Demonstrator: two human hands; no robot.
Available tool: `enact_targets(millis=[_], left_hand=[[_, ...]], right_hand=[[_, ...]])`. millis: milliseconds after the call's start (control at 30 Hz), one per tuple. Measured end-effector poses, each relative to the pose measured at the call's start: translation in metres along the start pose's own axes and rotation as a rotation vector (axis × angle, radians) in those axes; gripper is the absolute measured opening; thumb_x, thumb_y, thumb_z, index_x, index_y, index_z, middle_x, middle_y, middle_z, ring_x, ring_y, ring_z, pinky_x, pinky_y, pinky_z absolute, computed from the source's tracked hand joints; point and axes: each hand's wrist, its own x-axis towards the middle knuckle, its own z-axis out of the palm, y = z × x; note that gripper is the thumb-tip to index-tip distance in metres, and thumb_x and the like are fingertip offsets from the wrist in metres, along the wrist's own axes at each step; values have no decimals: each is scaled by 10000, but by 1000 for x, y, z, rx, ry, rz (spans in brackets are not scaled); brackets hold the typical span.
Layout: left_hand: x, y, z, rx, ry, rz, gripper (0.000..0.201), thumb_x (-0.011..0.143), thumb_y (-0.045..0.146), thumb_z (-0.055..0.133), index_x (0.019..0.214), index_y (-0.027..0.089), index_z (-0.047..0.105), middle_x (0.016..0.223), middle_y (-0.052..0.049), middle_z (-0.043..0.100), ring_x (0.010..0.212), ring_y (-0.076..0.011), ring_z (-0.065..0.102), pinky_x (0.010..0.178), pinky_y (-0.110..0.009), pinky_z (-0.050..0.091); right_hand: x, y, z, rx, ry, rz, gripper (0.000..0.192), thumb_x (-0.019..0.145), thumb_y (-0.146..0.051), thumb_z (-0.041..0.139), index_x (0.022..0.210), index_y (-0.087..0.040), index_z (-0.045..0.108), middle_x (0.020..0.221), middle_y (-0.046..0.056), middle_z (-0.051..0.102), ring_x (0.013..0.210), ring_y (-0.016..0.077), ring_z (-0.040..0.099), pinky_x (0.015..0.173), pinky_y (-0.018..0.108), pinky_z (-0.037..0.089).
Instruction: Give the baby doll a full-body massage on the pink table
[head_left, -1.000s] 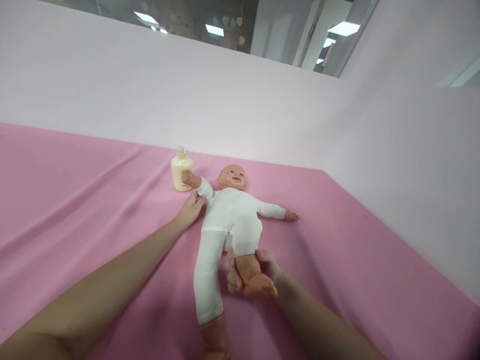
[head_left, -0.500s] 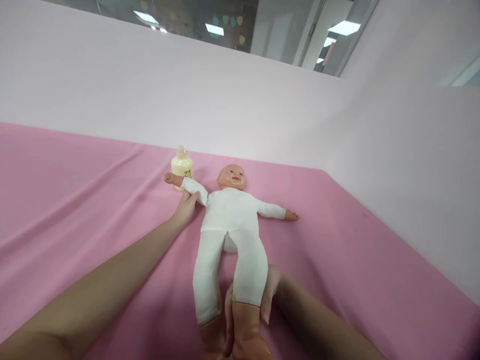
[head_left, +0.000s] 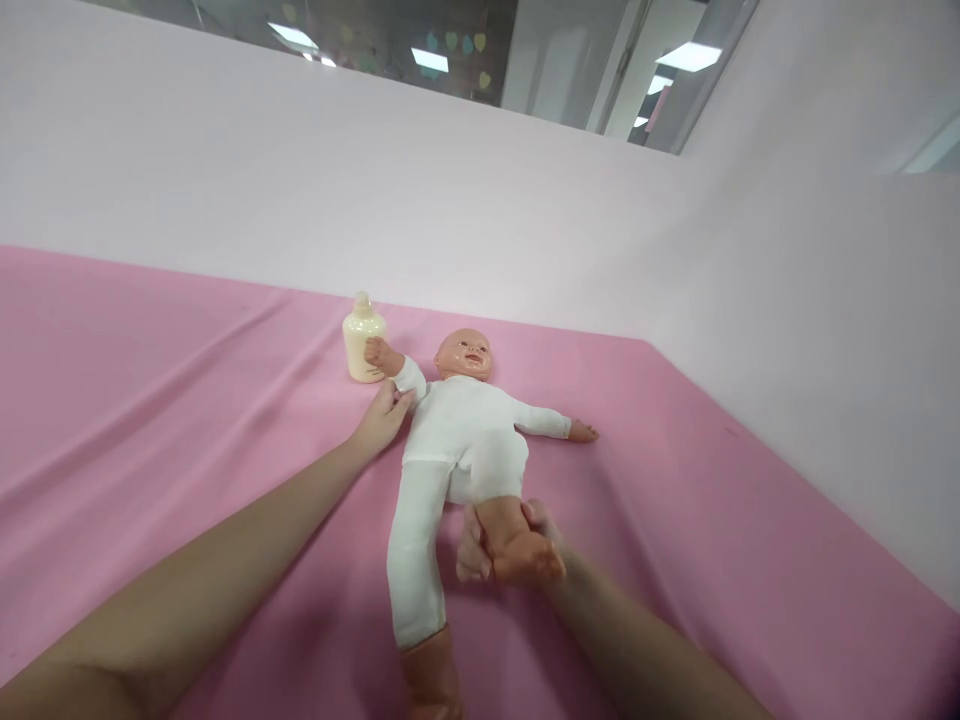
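Note:
A baby doll (head_left: 465, 425) in a white cloth suit lies on its back, head toward the wall. My left hand (head_left: 383, 415) is closed on the doll's arm at the left, below its raised fist; part of my grip is hidden behind the sleeve. My right hand (head_left: 476, 545) wraps round the doll's leg at the right near the ankle, holding it bent with the foot lifted toward me. The doll's other leg lies straight, and its other arm stretches out to the right.
A cream pump-style bottle (head_left: 362, 345) stands behind the doll's raised fist. The doll lies on a pink padded surface (head_left: 675, 520) with folds at the left. A white wall (head_left: 300, 180) rises behind it, with a window (head_left: 420, 50) above.
My right hand has lifted the doll's leg, bending it up toward its body. My left hand has shifted slightly right, folding the doll's arm inward so its fist now overlaps the bottle.

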Motion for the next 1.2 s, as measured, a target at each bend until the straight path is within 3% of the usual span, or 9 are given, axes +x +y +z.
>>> enact_targets(millis=[100, 200, 433, 633, 833, 1000, 1100, 1200], left_hand=[[0, 5, 0, 103, -92, 172, 268, 909, 395, 494, 1059, 193, 583, 1063, -83, 645, 1018, -263, 591, 967, -440, 468], [-1, 7, 0, 184, -181, 375, 310, 938, 350, 458, 1168, 208, 610, 1207, -104, 636, 1156, -282, 553, 1070, -472, 390], [-4, 4, 0, 293, -270, 430, 446, 948, 275, 438, 1380, 284, 548, 1361, -94, 566, 1289, -277, 466, 1144, -478, 314], [-5, 6, -1, 304, -270, 418, 443, 957, 301, 425, 1383, 274, 545, 1359, -92, 569, 1288, -276, 468, 1143, -474, 314], [-3, 15, 0, 210, -225, 357, 362, 948, 354, 453, 1259, 242, 602, 1273, -87, 633, 1207, -289, 536, 1111, -481, 357], [1, 9, 2, 34, -132, 139, 318, 910, 387, 502, 1141, 185, 585, 1142, -98, 661, 1078, -279, 598, 1017, -453, 454], [2, 1, 2, -79, -47, 18, 358, 903, 391, 507, 1204, 197, 524, 1181, -90, 649, 1131, -257, 587, 1044, -431, 441], [4, -7, 0, -148, 15, -24, 389, 919, 405, 501, 1268, 233, 490, 1277, -80, 610, 1240, -233, 537, 1107, -410, 392]], right_hand=[[3, -13, 15, 132, 133, -165, 517, 763, -695, 466, 808, -188, 556, 555, -23, 484, 519, 121, 368, 593, 301, 316], [6, -20, 22, 183, 200, -184, 472, 822, -639, 434, 798, -183, 553, 543, -46, 417, 507, 106, 253, 586, 285, 270], [5, -17, 16, 233, 302, -146, 430, 837, -583, 494, 827, -159, 564, 580, -54, 428, 491, 92, 220, 579, 282, 260], [5, -18, 20, 205, 262, -119, 460, 838, -603, 494, 853, -151, 576, 595, -44, 479, 489, 88, 258, 599, 280, 288], [5, -18, 25, 125, 169, -147, 485, 811, -655, 495, 855, -176, 560, 571, -36, 478, 525, 122, 359, 611, 305, 337], [3, -12, 24, 53, 98, -153, 525, 744, -701, 554, 852, -188, 581, 602, -8, 538, 555, 143, 441, 623, 327, 378], [1, -6, 15, 25, 72, -81, 579, 669, -734, 601, 848, -184, 583, 621, 17, 581, 572, 154, 507, 636, 338, 397], [-1, 2, 2, 27, -57, 1, 642, 585, -735, 667, 865, -163, 590, 632, 55, 636, 604, 184, 584, 626, 338, 429]])
